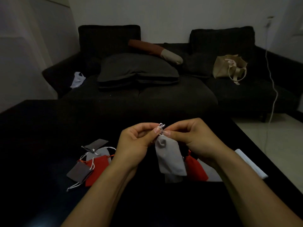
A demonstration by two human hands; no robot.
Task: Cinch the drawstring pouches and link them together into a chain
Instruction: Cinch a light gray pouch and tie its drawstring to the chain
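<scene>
A light grey drawstring pouch [169,157] hangs above the black table [41,131] by its white cord [161,128]. My left hand [136,145] and my right hand [193,138] both pinch that cord at the pouch's neck, thumbs almost touching. Under my right wrist a red pouch [196,167] hangs or lies behind the grey one, partly hidden. To the left on the table lies a heap of pouches: a red one [97,171], a brown one [79,172], a light grey one [100,153] and a dark grey one [96,144], with loose white cords.
A white folded sheet [250,163] lies near the table's right edge. Behind the table stands a dark sofa [164,89] with cushions, a rolled bolster [155,50] and a beige tote bag [229,68]. A white cable [272,79] hangs at the right.
</scene>
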